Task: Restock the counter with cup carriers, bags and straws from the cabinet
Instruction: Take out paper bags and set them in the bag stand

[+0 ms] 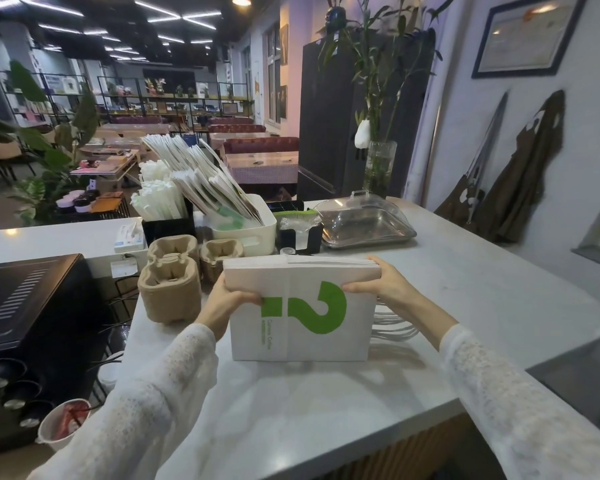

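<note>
Head view: our left hand (222, 299) and right hand (388, 285) grip a stack of white paper bags (302, 313), upright on the counter (465, 306), just right of the pulp cup carriers (170, 285); straws (160, 199) behind those.

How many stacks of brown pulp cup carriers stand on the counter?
2. One cup carrier stack stands left of the bags held by both hands; a second carrier stack sits behind it, by the white bin. More may be hidden.
</note>
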A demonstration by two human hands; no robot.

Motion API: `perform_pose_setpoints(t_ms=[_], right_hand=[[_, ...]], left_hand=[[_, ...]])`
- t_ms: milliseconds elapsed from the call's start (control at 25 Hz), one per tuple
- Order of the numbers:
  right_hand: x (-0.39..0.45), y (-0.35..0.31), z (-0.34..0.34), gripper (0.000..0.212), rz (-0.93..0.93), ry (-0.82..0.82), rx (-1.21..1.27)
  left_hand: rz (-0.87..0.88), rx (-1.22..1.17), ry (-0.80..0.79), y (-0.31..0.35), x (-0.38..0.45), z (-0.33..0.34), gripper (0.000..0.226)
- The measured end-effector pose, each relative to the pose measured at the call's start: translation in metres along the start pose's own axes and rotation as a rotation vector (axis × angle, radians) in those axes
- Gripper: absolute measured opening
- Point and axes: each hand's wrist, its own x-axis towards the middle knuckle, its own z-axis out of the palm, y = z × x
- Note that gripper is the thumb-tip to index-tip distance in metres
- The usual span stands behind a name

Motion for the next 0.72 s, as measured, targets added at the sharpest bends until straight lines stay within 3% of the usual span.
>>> perform_pose_setpoints(t_ms=[120, 320, 480, 640, 720], right_hand=[[-0.008, -0.002, 0.004, 0.064, -0.019, 0.006, 0.040], [-0.003, 0.002, 0.016, 0.092, -0.022, 0.082, 0.095], [-0.004, 0.002, 0.014, 0.076, -0.004, 0.084, 0.095], [0.005, 0.003, 0.013, 0.109, -0.012, 0.100, 0.075], [0.003, 0.000, 0.014, 0.108, -0.002, 0.113, 0.088]], left_hand=[[-0.010, -0.016, -0.031, 0.002, 0.000, 0.001, 0.085], [-0.022, 0.025, -0.108, 0.007, -0.005, -0.001, 0.071], [0.000, 0.032, -0.103, 0.007, -0.005, -0.001, 0.069], [-0.016, 0.097, -0.135, 0.014, -0.005, -0.012, 0.074], [0.012, 0.160, -0.058, 0.027, -0.003, -0.013, 0.073]])
